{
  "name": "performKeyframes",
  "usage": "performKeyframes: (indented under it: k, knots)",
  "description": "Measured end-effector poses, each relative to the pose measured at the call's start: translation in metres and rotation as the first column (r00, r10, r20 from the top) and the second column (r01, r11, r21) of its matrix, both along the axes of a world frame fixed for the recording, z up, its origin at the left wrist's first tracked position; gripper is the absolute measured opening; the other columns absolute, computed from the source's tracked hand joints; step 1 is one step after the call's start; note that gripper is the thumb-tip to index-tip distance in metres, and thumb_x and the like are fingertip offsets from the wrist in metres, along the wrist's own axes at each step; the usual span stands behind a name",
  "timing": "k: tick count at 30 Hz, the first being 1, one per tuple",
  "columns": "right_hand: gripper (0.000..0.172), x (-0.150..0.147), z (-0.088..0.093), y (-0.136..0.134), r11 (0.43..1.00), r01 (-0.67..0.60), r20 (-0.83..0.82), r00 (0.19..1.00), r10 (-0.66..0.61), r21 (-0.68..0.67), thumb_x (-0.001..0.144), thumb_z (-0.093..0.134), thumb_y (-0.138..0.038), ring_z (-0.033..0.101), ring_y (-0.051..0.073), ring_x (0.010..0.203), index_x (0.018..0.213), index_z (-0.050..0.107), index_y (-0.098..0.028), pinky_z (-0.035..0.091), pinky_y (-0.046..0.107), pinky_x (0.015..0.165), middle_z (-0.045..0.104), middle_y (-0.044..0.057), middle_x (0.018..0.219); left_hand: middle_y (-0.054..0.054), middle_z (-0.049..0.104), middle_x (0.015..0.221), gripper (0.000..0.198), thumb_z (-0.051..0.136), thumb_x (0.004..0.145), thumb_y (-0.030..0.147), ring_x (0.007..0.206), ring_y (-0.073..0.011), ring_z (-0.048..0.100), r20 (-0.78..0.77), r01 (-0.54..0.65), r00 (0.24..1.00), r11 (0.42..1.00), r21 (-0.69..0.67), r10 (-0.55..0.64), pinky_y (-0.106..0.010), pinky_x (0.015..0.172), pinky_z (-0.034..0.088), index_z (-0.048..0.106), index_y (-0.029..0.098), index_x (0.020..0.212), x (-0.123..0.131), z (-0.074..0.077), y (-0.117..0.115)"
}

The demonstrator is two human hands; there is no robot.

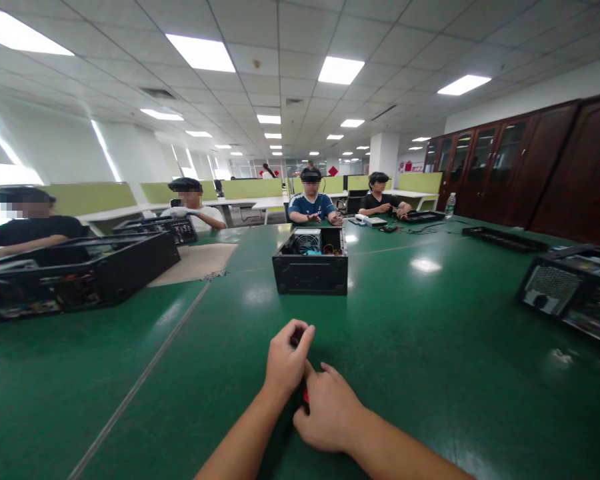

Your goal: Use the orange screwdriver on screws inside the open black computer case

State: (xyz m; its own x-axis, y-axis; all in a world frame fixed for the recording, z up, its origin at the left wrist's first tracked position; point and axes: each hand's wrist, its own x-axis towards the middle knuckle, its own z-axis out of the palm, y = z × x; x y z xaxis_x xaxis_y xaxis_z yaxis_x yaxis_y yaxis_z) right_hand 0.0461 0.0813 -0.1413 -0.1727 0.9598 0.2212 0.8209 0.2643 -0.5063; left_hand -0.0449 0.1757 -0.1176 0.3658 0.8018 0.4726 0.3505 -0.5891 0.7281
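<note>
Both my hands meet over the green table (410,347) near its front edge. My left hand (286,357) is curled into a fist around a small dark object that I cannot identify. Just below it, my right hand (327,410) is closed too, and a red and black bit shows between the two hands, perhaps a tool handle. An open black computer case (311,263) with a fan inside stands farther back, straight ahead of my hands.
A long black case (75,273) lies at the left, another open case (570,293) at the right edge. A brown mat (200,261) lies beside the left case. Several people sit along the far and left sides. Dark wooden cabinets (530,167) line the right wall.
</note>
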Motion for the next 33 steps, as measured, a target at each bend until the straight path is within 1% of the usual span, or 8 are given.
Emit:
performKeyframes:
  k: [7, 11, 14, 18, 22, 26, 30, 33]
  knots:
    - [0.041, -0.007, 0.004, -0.003, 0.998, 0.010, 0.001, 1.000, -0.010, 0.060, 0.080, 0.054, -0.025, 0.062, 0.023, 0.103, 0.117, 0.069, -0.017, 0.034, 0.038, 0.115, 0.066, 0.010, 0.102, -0.012, 0.052, 0.143, 0.063, 0.066, 0.082, 0.035, 0.134, -0.0284, 0.044, -0.467, 0.055, 0.860, 0.875, 0.482, 0.204, -0.042, 0.117, 0.025, 0.045, 0.018, 0.139, 0.035, 0.074, 0.072]
    - [0.057, -0.001, 0.006, 0.000, 0.998, 0.048, 0.085, 0.995, -0.053, 0.050, 0.086, 0.052, -0.024, 0.058, 0.024, 0.106, 0.142, 0.053, -0.015, 0.047, 0.032, 0.101, 0.061, 0.011, 0.118, -0.016, 0.061, 0.129, 0.072, 0.080, 0.067, 0.046, 0.123, -0.0365, 0.052, -0.589, 0.064, 0.775, 0.900, 0.432, 0.228, -0.049, 0.111, 0.031, 0.056, 0.017, 0.129, 0.057, 0.086, 0.103]
    - [0.038, 0.005, 0.012, 0.001, 0.998, 0.064, 0.158, 0.985, -0.065, 0.010, 0.088, 0.053, -0.022, 0.058, 0.029, 0.108, 0.123, 0.066, -0.014, 0.047, 0.042, 0.101, 0.066, 0.013, 0.106, -0.019, 0.064, 0.120, 0.069, 0.079, 0.067, 0.051, 0.116, -0.0392, 0.054, -0.583, 0.028, 0.768, 0.896, 0.443, 0.264, -0.050, 0.104, 0.036, 0.060, 0.013, 0.121, 0.061, 0.086, 0.099]
    - [0.022, 0.015, 0.032, -0.023, 0.997, 0.065, 0.214, 0.975, -0.055, -0.043, 0.084, 0.062, -0.021, 0.060, 0.033, 0.106, 0.102, 0.073, -0.015, 0.049, 0.048, 0.095, 0.071, 0.013, 0.099, -0.015, 0.066, 0.113, 0.055, 0.076, 0.072, 0.047, 0.109, -0.0347, 0.057, -0.568, 0.035, 0.776, 0.881, 0.471, 0.273, -0.045, 0.099, 0.039, 0.062, 0.015, 0.114, 0.038, 0.085, 0.064]
    - [0.015, 0.051, 0.084, -0.091, 0.956, -0.221, 0.067, 0.969, 0.237, -0.192, 0.085, 0.069, -0.027, 0.068, 0.021, 0.089, 0.099, 0.073, -0.028, 0.055, 0.028, 0.078, 0.074, 0.001, 0.098, -0.009, 0.067, 0.102, 0.044, 0.075, 0.072, 0.048, 0.101, -0.0306, 0.059, -0.554, 0.067, 0.802, 0.889, 0.454, 0.223, -0.040, 0.090, 0.042, 0.063, 0.020, 0.104, -0.001, 0.095, 0.001]
    - [0.018, 0.099, 0.156, -0.160, 0.994, -0.004, -0.245, 0.969, 0.030, 0.107, 0.096, 0.056, -0.038, 0.069, 0.018, 0.073, 0.108, 0.069, -0.033, 0.056, 0.024, 0.058, 0.072, 0.003, 0.089, -0.008, 0.065, 0.075, 0.051, 0.078, 0.061, 0.064, 0.075, -0.0330, 0.062, -0.701, 0.067, 0.686, 0.942, 0.328, 0.195, -0.039, 0.067, 0.040, 0.066, 0.022, 0.087, -0.020, 0.102, -0.082]
    - [0.022, 0.117, 0.199, -0.166, 0.871, 0.325, -0.427, 0.891, -0.152, 0.368, 0.095, 0.061, -0.041, 0.070, 0.018, 0.078, 0.113, 0.066, -0.030, 0.058, 0.022, 0.058, 0.072, 0.007, 0.102, -0.009, 0.061, 0.064, 0.030, 0.067, 0.080, 0.052, 0.055, -0.0271, 0.057, -0.709, 0.262, 0.702, 0.949, 0.174, -0.064, -0.035, 0.053, 0.032, 0.068, 0.023, 0.082, -0.016, 0.064, -0.153]
    - [0.021, 0.108, 0.200, -0.138, 0.921, 0.166, -0.163, 0.980, -0.114, 0.353, 0.097, 0.058, -0.039, 0.069, 0.017, 0.091, 0.114, 0.067, -0.030, 0.058, 0.025, 0.074, 0.071, 0.002, 0.106, -0.011, 0.061, 0.064, 0.022, 0.049, 0.094, 0.032, 0.053, -0.0239, 0.056, -0.588, 0.356, 0.777, 0.927, 0.114, -0.226, -0.034, 0.048, 0.031, 0.069, 0.023, 0.091, -0.006, 0.015, -0.189]
